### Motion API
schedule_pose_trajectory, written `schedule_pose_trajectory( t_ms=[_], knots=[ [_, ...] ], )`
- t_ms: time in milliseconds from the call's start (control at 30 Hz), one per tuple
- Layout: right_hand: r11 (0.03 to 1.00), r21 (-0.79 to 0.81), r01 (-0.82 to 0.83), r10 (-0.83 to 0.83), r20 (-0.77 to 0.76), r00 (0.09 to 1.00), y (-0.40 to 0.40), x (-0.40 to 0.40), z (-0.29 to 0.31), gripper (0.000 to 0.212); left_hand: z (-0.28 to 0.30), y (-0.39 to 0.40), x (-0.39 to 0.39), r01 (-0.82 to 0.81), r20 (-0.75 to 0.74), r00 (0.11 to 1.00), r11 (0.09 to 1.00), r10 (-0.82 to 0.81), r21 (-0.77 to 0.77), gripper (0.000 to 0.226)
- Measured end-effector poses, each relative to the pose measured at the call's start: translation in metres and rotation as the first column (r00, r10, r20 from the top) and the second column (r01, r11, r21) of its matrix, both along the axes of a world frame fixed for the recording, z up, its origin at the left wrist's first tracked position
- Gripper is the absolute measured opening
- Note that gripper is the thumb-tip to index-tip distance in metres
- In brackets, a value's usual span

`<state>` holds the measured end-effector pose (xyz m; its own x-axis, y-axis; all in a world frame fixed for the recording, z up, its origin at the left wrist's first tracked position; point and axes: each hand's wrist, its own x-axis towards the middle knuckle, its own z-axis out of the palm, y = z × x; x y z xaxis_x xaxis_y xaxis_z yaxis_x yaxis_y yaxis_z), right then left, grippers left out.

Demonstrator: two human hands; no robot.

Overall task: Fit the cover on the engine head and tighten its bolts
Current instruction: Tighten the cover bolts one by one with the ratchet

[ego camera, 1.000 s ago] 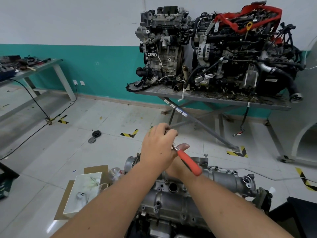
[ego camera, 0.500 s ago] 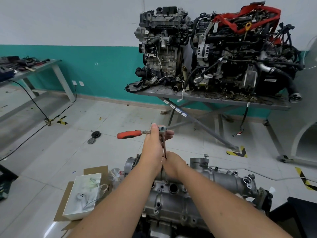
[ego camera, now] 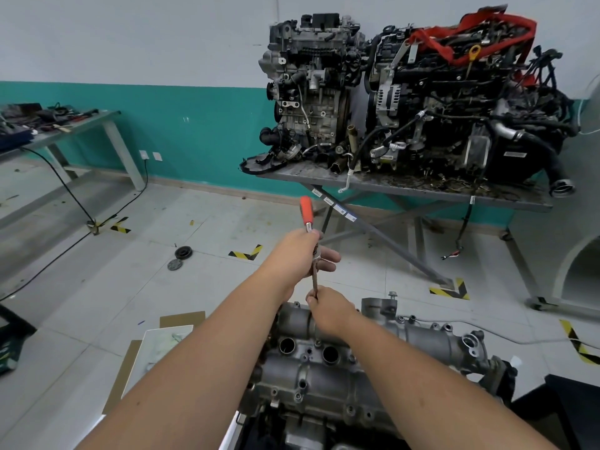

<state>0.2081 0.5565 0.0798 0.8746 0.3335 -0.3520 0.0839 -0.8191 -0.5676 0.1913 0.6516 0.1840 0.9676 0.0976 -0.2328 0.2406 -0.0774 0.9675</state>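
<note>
- Right below you the cover [ego camera: 311,378] sits on the engine head.
- Just beyond it your right hand [ego camera: 329,308] pinches the extension [ego camera: 314,277]; a tilt unseats the socket.
- Farther up, your left hand [ego camera: 302,254] clamps the ratchet [ego camera: 306,211]; jerking risks rounding the bolt.

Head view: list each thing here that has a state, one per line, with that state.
Ratchet wrench: held, red handle pointing up and away.
Extension bar: near upright, running down from the ratchet head toward the cover.
Left hand: grips the ratchet at its head.
Right hand: pinches the bar low down.
Cover: seated on the engine head.
Flanged bolt: standing proud at the far edge.
</note>
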Motion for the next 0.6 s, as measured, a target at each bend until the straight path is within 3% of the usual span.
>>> schedule_pose_trajectory(
  t_ms=[267, 400, 467, 533, 600],
  knots=[
    [1.0, 0.025, -0.006, 0.005, 0.008, 1.0, -0.002, 0.0, 0.0, 0.018, 0.008, -0.008, -0.001, 0.058, 0.047, 0.996, 0.962, -0.073, 0.268, 0.031],
    [1.0, 0.018, -0.015, 0.015, 0.008, 1.0, -0.002, 0.0, 0.001, 0.016, 0.016, -0.009, -0.002, 0.138, 0.045, 0.983, 0.876, -0.179, 0.462, 0.032],
    [1.0, 0.021, -0.016, 0.016, 0.012, 1.0, -0.003, -0.001, 0.002, 0.017, 0.018, -0.01, -0.002, 0.169, 0.04, 0.967, 0.754, -0.251, 0.635, 0.029],
    [0.999, 0.035, -0.024, 0.023, 0.021, 1.0, -0.004, -0.001, 0.002, 0.02, 0.016, -0.01, -0.001, 0.152, 0.04, 0.936, 0.504, -0.35, 0.85, 0.025],
    [0.999, 0.037, -0.039, 0.038, 0.034, 0.999, -0.004, -0.002, 0.002, 0.023, 0.01, -0.01, -0.003, 0.06, 0.063, 0.903, 0.27, -0.426, 0.961, 0.024]
  ],
)
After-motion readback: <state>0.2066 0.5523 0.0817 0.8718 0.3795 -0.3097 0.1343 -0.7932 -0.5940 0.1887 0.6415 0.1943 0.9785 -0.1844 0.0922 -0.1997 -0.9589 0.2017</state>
